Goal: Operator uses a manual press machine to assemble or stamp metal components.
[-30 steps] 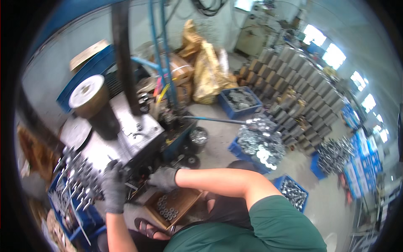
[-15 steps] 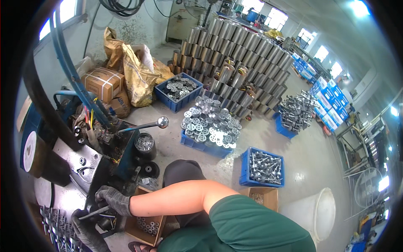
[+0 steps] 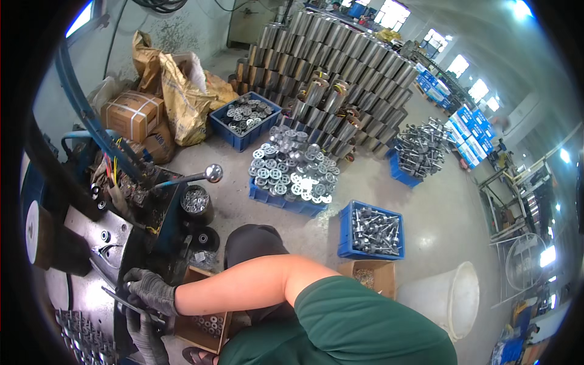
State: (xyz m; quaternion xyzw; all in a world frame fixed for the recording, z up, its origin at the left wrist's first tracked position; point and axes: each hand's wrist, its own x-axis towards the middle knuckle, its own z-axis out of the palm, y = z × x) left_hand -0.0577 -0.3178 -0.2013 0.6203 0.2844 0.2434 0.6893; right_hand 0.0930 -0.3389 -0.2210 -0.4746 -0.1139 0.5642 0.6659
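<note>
Both my hands wear dark grey gloves and are close together at the lower left. My left hand (image 3: 146, 340) is closed round a slim metal rod (image 3: 115, 297), which slants up toward the machine. Just above it, my right hand (image 3: 152, 291) has its fingers curled against the same rod; its fingertips are partly hidden. Beside the hands stands the machine's metal table (image 3: 112, 234), with a small round fitting on top. A rack of upright dark shafts (image 3: 85, 334) sits left of my left hand. Under my right forearm is a cardboard box (image 3: 210, 325) with small metal rings.
A lever with a ball knob (image 3: 213, 173) juts from the machine. Blue crates hold wheel-shaped metal parts (image 3: 292, 167) and shafts (image 3: 376, 232). Stacked metal cylinders (image 3: 340, 55) stand behind. A white bucket (image 3: 465, 301) is at the right, sacks (image 3: 182, 100) at the left wall.
The rod has swung round, so its far end now points up and left toward the machine. My left hand has moved up and right, closer beneath my right hand. The whole view has shifted slightly.
</note>
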